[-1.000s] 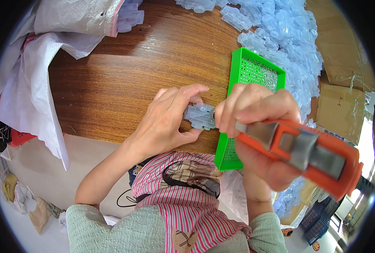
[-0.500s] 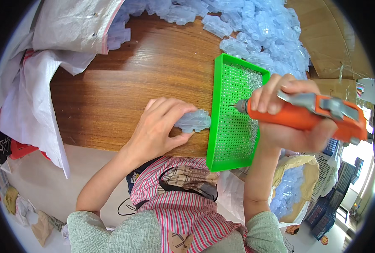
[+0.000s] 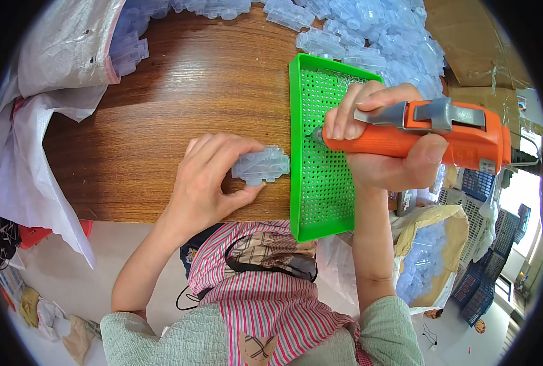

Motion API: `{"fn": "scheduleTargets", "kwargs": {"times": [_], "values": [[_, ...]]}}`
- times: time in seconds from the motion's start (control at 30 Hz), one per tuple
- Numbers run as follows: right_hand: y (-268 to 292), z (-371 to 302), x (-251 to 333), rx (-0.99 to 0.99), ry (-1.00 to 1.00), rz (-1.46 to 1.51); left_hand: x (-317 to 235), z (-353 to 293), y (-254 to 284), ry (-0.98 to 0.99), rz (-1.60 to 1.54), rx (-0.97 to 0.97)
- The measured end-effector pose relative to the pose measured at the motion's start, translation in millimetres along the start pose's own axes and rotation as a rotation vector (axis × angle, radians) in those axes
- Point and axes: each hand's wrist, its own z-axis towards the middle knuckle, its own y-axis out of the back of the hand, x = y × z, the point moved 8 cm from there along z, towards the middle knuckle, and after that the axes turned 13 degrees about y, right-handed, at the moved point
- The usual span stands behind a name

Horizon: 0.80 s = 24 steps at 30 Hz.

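Note:
My left hand (image 3: 209,177) grips a translucent bluish plastic part (image 3: 261,165) between thumb and fingers, low over the brown wooden table near its front edge. The part is blocky with short round stubs, and its right end comes close to the green tray's wall. My right hand (image 3: 386,137) is wrapped round an orange electric screwdriver (image 3: 454,146) with a grey lever along its top. The screwdriver lies nearly level above the green perforated tray (image 3: 294,152), its nose pointing left. Small silvery screws (image 3: 348,78) show at the tray's far end; my hand hides others.
A large heap of similar plastic parts (image 3: 381,43) covers the table's far side. White woven sacking (image 3: 64,49) drapes over the left edge. To the right stand cardboard (image 3: 473,43) and an open sack (image 3: 430,213) of plastic parts; dark crates (image 3: 503,244) are beyond.
The whole view has shifted, so table, sack and tray appear further left. My right hand and the screwdriver, blurred before, are sharper and further left in view. Both grips are the same.

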Motion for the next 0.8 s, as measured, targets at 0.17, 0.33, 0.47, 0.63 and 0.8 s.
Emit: {"fn": "scheduleTargets", "kwargs": {"times": [0.17,0.33,0.47,0.63,0.8], "values": [[-2.9,-3.2,-2.3,0.035,0.01,0.062,1.5,-2.6,0.3,0.01,-0.008,0.001],[-6.7,2.6,34.1,0.233,0.17,0.208,2.5,-2.7,-0.6,0.003,-0.013,-0.011],[-37.5,-3.4,59.0,0.177,0.051,0.216,3.4,-5.4,0.5,-0.011,-0.047,-0.003],[-44.3,-13.1,45.6,0.234,0.064,0.213,3.5,-4.5,-0.4,-0.014,-0.052,-0.033],[-47.5,-17.4,37.2,0.261,0.033,0.178,4.2,-4.2,0.8,-0.006,-0.051,-0.033]]}}
